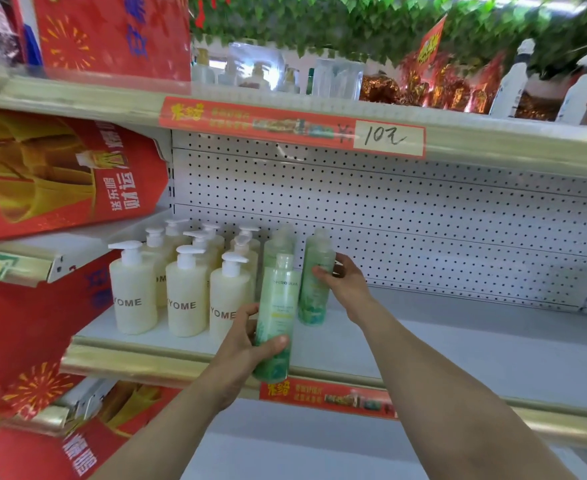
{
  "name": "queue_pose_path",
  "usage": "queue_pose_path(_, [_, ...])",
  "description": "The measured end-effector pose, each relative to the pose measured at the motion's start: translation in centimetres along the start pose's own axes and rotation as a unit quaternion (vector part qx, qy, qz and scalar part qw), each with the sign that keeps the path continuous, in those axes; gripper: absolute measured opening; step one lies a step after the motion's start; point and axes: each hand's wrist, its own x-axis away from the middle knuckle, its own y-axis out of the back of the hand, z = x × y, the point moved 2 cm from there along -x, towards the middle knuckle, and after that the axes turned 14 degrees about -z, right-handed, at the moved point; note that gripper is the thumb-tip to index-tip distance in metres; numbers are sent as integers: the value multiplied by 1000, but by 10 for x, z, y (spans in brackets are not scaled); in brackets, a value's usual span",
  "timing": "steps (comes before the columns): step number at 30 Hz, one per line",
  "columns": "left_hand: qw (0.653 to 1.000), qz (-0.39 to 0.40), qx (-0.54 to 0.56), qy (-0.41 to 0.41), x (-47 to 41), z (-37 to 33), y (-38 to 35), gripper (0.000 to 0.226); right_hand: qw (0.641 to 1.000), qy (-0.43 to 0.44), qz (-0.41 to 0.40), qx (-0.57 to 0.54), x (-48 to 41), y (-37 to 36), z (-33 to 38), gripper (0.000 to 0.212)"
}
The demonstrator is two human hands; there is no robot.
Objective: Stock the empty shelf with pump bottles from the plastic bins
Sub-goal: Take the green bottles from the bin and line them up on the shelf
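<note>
Shelf (458,341), part stocked: cream pump bottles (186,296) grouped at its left end, rear green bottle (278,244) beside them. Right hand (347,285) curls round second green bottle (314,296), upright on the shelf; left hand (247,344) grips third green bottle (278,306) at the front lip. Judged under half done; bins out of view.

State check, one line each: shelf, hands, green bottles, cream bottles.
Shelf: bottles at its left end.
Left hand: grips front green bottle, upright at the shelf's front edge.
Right hand: grips right green bottle, standing on the shelf.
Back green bottle: upright, untouched.
Cream pump bottles: upright, grouped left.
</note>
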Motion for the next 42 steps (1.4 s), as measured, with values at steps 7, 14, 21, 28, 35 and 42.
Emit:
queue_pose_path(7, [1000, 17, 1, -3, -6, -10, -34, 80, 996, 13, -88, 12, 9, 24, 17, 49])
queue_pose_path(14, [999, 23, -22, -21, -13, -26, -81, 54, 990, 16, 128, -49, 37, 42, 57, 50])
queue_pose_path(21, [997, -2, -52, -61, -30, -37, -113, 66, 990, 40, 134, -25, 28, 66, 71, 61])
queue_pose_path(28, [999, 48, 2, -2, -38, -40, -129, 50, 988, 11, 137, -73, 12, 83, 73, 49])
queue_pose_path(35, [972, -115, -96, -178, -74, -55, -121, 63, 997, 13, 27, -75, -12, 104, 69, 45])
queue_pose_path(42, [921, -125, -268, -254, -117, -43, -122, 40, 999, 14, 10, -37, -42, 111, 45, 49])
